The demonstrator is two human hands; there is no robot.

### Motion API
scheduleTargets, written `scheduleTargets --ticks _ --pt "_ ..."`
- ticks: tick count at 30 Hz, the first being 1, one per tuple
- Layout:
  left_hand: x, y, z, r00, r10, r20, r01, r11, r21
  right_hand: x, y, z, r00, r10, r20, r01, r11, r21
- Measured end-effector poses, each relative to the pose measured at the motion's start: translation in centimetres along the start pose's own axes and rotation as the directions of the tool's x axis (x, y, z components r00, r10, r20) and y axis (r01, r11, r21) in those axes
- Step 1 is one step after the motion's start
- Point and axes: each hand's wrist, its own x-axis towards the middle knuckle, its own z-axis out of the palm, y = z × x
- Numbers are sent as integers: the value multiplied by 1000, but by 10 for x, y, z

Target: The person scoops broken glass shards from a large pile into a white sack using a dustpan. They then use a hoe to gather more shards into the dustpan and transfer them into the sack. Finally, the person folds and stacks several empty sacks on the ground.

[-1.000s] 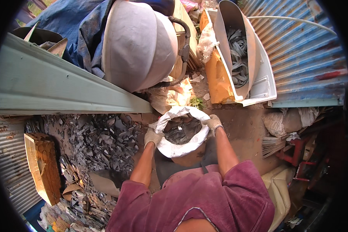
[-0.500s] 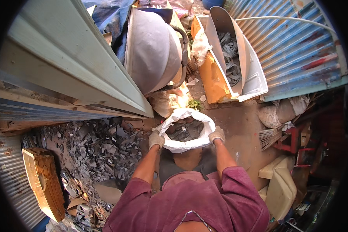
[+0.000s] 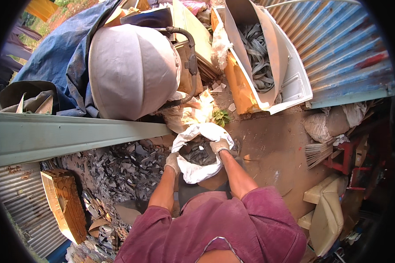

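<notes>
A white woven sack (image 3: 196, 173) stands before me with its mouth facing up and its rim rolled outward. Dark grey broken pieces (image 3: 198, 153) show inside it. My left hand (image 3: 172, 162), in a pale work glove, is closed on the rim's left side. The glove on my right hand (image 3: 219, 146) matches, and that hand grips the rim at the right, its fingers partly lost in the cloth. Below the rim, the sack's body is mostly hidden.
Dark flat scraps (image 3: 127, 175) cover the ground at left, beside a wooden box (image 3: 63, 206). A pale green metal panel (image 3: 74, 133) juts in from the left. Ahead are a rounded grey cover (image 3: 134, 72) and a white bin (image 3: 296, 83) with grey strips. A cream seat (image 3: 324, 215) lies at right.
My right hand has moved inward and to the left on the rim, and the sack's mouth has become narrower and less round. The view has swung, showing more ground beyond the panel.
</notes>
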Motion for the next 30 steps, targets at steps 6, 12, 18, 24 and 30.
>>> scheduleTargets --ticks 6,12,18,24,30 --pt "-85 26 -15 992 -15 122 8 998 57 -14 79 -8 999 -35 24 32 995 96" --pt "-62 37 -11 940 335 60 -305 751 585 6 70 -37 991 131 -8 -127 975 179" --pt "-97 66 41 835 524 168 -253 94 963 -33 8 -80 998 -57 -3 48 864 -501" --pt "-35 87 60 842 411 349 -440 150 885 21 -34 -43 984 -128 127 176 838 -517" --pt "-14 86 37 633 760 150 -473 227 851 19 -19 -44 895 -440 -75 403 869 -287"
